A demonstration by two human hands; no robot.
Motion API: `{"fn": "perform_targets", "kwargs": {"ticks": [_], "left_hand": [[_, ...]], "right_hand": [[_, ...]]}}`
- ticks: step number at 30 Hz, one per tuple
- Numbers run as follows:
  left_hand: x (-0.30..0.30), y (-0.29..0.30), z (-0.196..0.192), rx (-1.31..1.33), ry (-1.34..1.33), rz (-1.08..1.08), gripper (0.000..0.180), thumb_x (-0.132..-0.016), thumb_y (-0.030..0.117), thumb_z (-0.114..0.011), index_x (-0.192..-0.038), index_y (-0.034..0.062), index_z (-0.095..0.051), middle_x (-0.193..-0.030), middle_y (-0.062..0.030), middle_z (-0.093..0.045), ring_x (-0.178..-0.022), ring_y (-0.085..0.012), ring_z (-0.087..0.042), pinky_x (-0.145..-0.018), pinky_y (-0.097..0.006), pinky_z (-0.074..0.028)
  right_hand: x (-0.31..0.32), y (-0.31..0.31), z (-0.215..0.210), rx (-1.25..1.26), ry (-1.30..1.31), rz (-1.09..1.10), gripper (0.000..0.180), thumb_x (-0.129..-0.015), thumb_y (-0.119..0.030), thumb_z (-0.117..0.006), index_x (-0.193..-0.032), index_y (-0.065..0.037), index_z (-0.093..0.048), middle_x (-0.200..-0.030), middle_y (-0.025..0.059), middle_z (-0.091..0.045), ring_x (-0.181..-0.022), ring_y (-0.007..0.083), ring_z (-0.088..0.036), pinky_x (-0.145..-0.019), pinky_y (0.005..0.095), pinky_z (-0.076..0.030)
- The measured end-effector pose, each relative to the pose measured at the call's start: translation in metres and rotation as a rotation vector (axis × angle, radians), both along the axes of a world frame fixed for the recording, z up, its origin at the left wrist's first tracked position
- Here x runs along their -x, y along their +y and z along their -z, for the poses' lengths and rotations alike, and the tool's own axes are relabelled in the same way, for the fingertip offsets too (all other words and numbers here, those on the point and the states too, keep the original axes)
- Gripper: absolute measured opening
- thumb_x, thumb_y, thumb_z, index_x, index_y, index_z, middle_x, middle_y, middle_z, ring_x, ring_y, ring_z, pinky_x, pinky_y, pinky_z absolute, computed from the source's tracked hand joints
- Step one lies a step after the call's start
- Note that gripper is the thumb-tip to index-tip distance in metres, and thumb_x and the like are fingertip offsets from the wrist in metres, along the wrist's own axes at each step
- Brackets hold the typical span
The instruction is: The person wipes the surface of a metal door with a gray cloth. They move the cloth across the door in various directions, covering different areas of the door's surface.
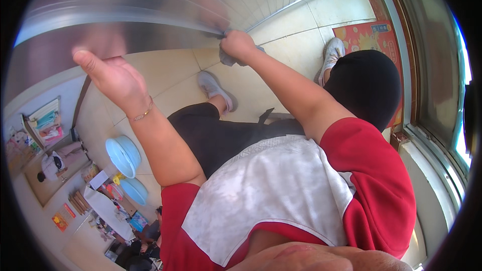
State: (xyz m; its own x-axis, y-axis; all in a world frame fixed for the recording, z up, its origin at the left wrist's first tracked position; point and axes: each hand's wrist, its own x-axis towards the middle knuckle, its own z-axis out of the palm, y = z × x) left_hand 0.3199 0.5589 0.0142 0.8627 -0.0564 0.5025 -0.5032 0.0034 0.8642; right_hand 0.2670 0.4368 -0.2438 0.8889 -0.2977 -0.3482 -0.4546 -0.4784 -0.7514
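A large, shiny silver metal panel (165, 0) with a ribbed side fills the upper part of the view. My left hand (116, 81) is raised at its dark, reflective lower-left surface, thumb spread and palm turned toward it; whether the fingers touch is hard to tell. Farther right, my right hand (238, 46) closes around a crumpled grey cloth (228, 60). That fist sits at the panel's bottom corner, next to the ribbed side. A thin bracelet (143, 110) circles my left wrist.
Pale floor tiles (296, 25) lie below, with a red printed mat (371, 37) by a metal-framed glass door (437, 65) at right. Two light-blue basins (123, 155) stand at left. Beyond them are a cluttered table (105, 211) and shelf (47, 120).
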Motion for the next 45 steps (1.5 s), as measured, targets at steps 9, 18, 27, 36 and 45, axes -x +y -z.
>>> {"fn": "perform_targets", "kwargs": {"ticks": [9, 18, 27, 36, 45], "left_hand": [[-0.012, 0.006, 0.003, 0.012, 0.012, 0.060, 0.055, -0.098, 0.051, -0.044, -0.123, 0.0020, -0.049, -0.126, -0.0110, -0.053, -0.117, -0.0240, -0.051, -0.105, -0.042, -0.040], [-0.005, 0.000, 0.001, 0.025, 0.074, -0.025, 0.057, -0.098, 0.050, -0.045, -0.124, -0.0008, -0.044, -0.125, -0.0104, -0.051, -0.115, -0.0208, -0.051, -0.102, -0.037, -0.040], [-0.004, -0.001, 0.002, 0.041, 0.091, -0.013, 0.059, -0.097, 0.051, -0.047, -0.124, -0.0018, -0.042, -0.125, -0.0085, -0.050, -0.117, -0.0177, -0.047, -0.103, -0.033, -0.035], [-0.006, 0.003, 0.009, -0.006, 0.030, -0.068, 0.064, -0.098, 0.053, -0.043, -0.132, -0.0019, -0.038, -0.129, -0.0120, -0.047, -0.119, -0.0223, -0.048, -0.102, -0.039, -0.040], [-0.004, -0.001, 0.005, 0.030, 0.069, -0.047, 0.063, -0.097, 0.053, -0.044, -0.127, -0.0016, -0.041, -0.125, -0.0106, -0.049, -0.116, -0.0199, -0.049, -0.100, -0.034, -0.039]], "right_hand": [[0.001, -0.005, -0.119, 0.019, -0.185, -0.025, 0.031, -0.079, -0.024, -0.052, -0.082, 0.001, -0.070, -0.087, 0.0237, -0.068, -0.084, 0.0390, -0.066, -0.075, 0.0462, -0.053], [0.014, 0.002, -0.194, 0.066, -0.591, 0.065, 0.028, -0.079, -0.022, -0.053, -0.078, 0.003, -0.065, -0.086, 0.0214, -0.065, -0.080, 0.0381, -0.063, -0.075, 0.0454, -0.052], [0.013, -0.014, -0.193, -0.338, -0.800, 0.075, 0.032, -0.078, -0.017, -0.053, -0.100, 0.001, -0.067, -0.100, 0.0217, -0.065, -0.087, 0.0345, -0.064, -0.079, 0.0387, -0.051], [0.013, -0.014, -0.184, -1.243, -0.673, -0.120, 0.042, -0.087, 0.001, -0.040, -0.127, 0.001, -0.055, -0.112, 0.0050, -0.063, -0.100, 0.0112, -0.060, -0.089, 0.0273, -0.048], [0.004, -0.013, -0.141, -1.167, -0.665, -0.078, 0.039, -0.087, 0.000, -0.042, -0.120, 0.001, -0.062, -0.105, 0.0055, -0.068, -0.094, 0.0108, -0.062, -0.085, 0.0261, -0.050]]}}
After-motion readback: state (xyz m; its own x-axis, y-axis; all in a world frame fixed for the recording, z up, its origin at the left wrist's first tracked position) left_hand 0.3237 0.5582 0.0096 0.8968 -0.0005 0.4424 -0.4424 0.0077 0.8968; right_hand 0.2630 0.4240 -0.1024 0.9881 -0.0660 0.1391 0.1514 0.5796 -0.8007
